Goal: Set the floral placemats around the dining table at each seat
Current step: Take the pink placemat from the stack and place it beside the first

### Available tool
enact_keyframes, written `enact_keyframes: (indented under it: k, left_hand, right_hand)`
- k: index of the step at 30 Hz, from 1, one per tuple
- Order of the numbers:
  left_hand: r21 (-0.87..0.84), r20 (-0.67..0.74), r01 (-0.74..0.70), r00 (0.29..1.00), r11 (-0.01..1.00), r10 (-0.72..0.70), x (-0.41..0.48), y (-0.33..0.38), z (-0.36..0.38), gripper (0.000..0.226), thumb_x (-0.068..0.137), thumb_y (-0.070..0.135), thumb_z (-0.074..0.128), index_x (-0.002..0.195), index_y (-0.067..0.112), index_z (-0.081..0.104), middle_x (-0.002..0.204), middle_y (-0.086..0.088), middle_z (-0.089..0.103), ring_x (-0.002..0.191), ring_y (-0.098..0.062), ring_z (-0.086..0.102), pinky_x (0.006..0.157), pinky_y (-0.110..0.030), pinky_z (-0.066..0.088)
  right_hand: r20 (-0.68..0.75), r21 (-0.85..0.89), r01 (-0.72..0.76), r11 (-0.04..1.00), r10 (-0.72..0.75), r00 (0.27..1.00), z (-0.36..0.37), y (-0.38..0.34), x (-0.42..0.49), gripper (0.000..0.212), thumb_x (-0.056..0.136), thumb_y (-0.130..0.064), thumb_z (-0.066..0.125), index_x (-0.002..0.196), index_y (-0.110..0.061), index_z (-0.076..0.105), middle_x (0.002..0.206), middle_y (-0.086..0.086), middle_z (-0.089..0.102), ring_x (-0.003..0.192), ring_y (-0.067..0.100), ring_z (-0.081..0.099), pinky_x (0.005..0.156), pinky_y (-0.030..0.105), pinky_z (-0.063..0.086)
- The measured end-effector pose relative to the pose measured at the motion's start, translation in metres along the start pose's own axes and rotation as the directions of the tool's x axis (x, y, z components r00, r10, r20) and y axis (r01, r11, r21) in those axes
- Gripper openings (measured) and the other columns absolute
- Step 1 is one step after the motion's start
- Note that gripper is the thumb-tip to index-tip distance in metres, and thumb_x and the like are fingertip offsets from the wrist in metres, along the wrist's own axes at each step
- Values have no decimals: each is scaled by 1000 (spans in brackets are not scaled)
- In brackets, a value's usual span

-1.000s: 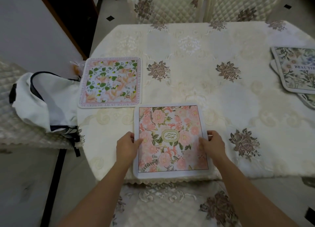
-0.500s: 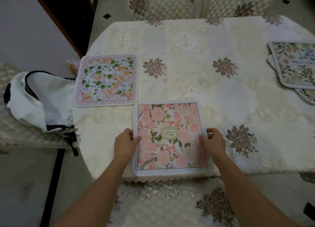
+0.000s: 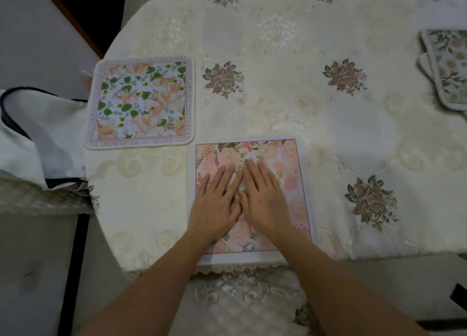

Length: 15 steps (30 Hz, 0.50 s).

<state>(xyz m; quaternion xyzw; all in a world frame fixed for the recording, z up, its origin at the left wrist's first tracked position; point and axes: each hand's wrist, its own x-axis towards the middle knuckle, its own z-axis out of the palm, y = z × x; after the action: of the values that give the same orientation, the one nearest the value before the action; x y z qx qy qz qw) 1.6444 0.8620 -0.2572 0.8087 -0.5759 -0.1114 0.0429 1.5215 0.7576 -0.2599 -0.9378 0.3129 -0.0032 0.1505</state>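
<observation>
Left hand [image 3: 217, 204] and right hand [image 3: 262, 199] have slid off the sides of the pink mat [image 3: 285, 164] and now lie flat on its middle, fingers straight. It's at the near counter [image 3: 278, 113] edge, so this seat looks done.

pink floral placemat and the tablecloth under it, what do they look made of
Pink floral placemat: lies flat with crisp edges, matte printed face, white border; maybe coated fabric or board, cannot tell. Tablecloth: woven fabric with satin sheen, embroidered brown flowers, lace-like hem.
</observation>
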Motion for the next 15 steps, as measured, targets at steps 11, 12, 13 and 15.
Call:
enact_keyframes:
  k: [11, 12, 13, 15]
  left_hand:
    - [-67, -63, 60, 996, 996, -64, -7, -24, -1, 69, 100, 49, 33, 158, 19, 11, 166, -6, 1, 153, -21, -4, 124, -45, 13]
    - [-84, -63, 54, 996, 995, -60, -7, -25, -2, 69, 100, 50, 34, 158, 19, 12, 166, -6, 2, 153, -21, -4, 124, -44, 13]
    - [-96, -57, 49, 997, 994, -55, -7, -25, -3, 70, 99, 51, 34, 158, 19, 13, 166, -6, 2, 153, -21, -4, 124, -43, 12]
    - [-107, -19, 48, 999, 993, -50, -8, -27, -9, 71, 99, 54, 31, 158, 21, 10, 166, -4, -3, 153, -19, -8, 124, -42, 9]
  right_hand:
    - [35, -72, -81, 994, 83, 996, -20, 67, -22, 67, 105, -51, 20, 159, -17, -2, 167, 3, -6, 153, 15, -12, 125, 40, 4]
    - [41, -67, -82, 994, 85, 996, -21, 67, -22, 67, 105, -51, 19, 159, -18, -2, 167, 3, -7, 152, 14, -13, 125, 39, 2]
    - [54, -66, -81, 995, 85, 995, -22, 67, -22, 67, 104, -52, 18, 159, -19, -3, 167, 3, -8, 152, 14, -14, 125, 38, 1]
    - [92, -65, -77, 995, 83, 992, -27, 67, -20, 67, 103, -53, 14, 159, -20, -4, 167, 2, -10, 152, 15, -16, 125, 38, -1]
